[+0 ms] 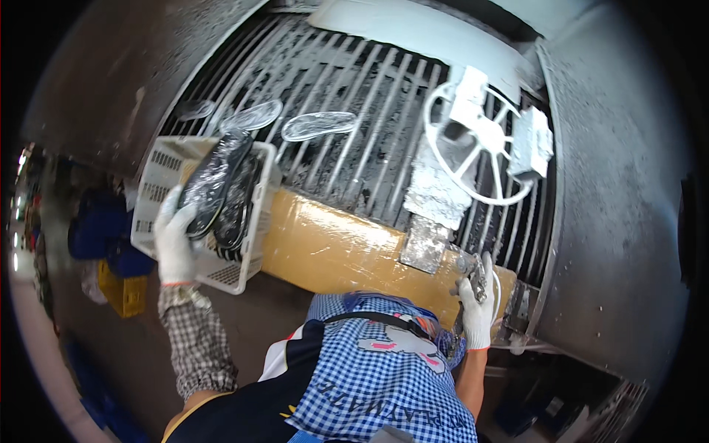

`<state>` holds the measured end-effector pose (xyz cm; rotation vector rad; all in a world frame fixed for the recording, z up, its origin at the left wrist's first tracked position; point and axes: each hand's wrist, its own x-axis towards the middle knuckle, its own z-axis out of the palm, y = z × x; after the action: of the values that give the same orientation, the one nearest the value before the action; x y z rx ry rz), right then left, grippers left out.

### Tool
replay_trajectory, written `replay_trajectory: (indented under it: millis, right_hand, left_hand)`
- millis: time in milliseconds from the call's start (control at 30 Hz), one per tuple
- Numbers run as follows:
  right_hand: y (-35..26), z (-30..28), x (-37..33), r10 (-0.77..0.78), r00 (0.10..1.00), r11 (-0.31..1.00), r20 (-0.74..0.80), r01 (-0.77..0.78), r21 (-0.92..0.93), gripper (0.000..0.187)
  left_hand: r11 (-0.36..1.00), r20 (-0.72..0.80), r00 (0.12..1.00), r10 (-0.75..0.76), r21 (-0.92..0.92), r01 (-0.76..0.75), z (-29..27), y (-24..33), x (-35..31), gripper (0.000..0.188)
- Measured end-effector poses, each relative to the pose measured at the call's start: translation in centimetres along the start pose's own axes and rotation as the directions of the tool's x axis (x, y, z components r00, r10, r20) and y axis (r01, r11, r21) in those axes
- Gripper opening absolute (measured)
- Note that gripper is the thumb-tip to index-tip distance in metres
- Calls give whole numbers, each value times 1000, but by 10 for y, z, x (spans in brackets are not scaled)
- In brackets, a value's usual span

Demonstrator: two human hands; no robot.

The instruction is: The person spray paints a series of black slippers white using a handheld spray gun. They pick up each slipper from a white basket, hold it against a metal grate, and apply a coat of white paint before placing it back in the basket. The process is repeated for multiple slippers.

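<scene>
Gripping a glossy black shoe sole (216, 181) over the white crate (260, 207) at nine o'clock, my left hand (176, 240) has its fingers closed; my right hand (478, 314) wraps a spray gun (480, 284) at four. This looks like the pick-up; next probably calls for laying it on the spoked wheel (489, 136) at two.
</scene>
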<state>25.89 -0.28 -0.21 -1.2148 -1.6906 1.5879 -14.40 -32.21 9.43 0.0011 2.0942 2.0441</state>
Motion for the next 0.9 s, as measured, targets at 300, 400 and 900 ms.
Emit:
replay_trajectory:
  millis: [300, 400, 900]
  right_hand:
    - [-23, -14, -10, 63, 996, 997, 57, -66, 49, 84]
    - [-16, -15, -14, -17, 998, 996, 67, 22, -84, 86]
    - [-42, -10, -9, -1, 979, 941, 202, 69, -332, 89]
  left_hand:
    - [919, 487, 791, -370, 64, 390, 124, -44, -33, 67]
    - [787, 670, 566, -480, 44, 615, 182, -85, -51, 54]
    - [607, 799, 193, -570, 252, 754, 278, -111, -101, 45]
